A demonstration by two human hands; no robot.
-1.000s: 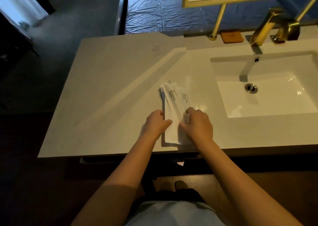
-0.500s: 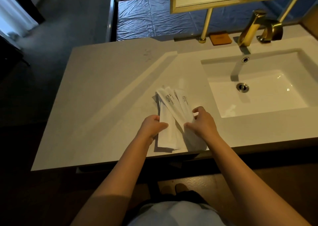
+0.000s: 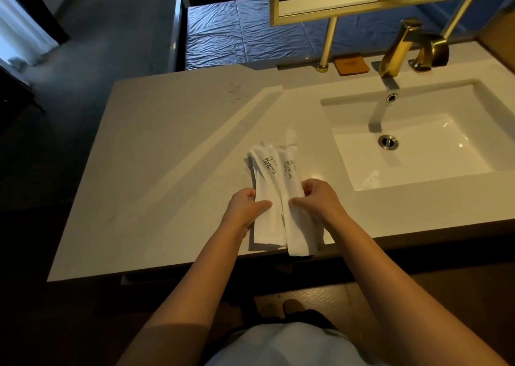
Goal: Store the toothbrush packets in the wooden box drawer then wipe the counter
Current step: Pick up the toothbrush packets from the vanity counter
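Several long white toothbrush packets (image 3: 274, 181), printed "BRUSHING TEETH", lie in a loose overlapping pile on the pale counter (image 3: 156, 176), their near ends reaching the front edge. My left hand (image 3: 245, 206) pinches the left side of the pile, thumb on top. My right hand (image 3: 317, 198) grips the rightmost packet from the right, fingers curled over it. No wooden box or drawer is in view, and no cloth.
A white rectangular sink (image 3: 412, 148) with a metal drain is set into the counter on the right. A gold tap (image 3: 404, 47) and an orange-brown pad (image 3: 351, 65) stand at the back. A gold-framed mirror (image 3: 334, 6) hangs above. Dark floor lies left.
The packets have been fanned apart and pulled toward the front edge. My right hand has shifted to the right side of the pile; my left stays on the left side.
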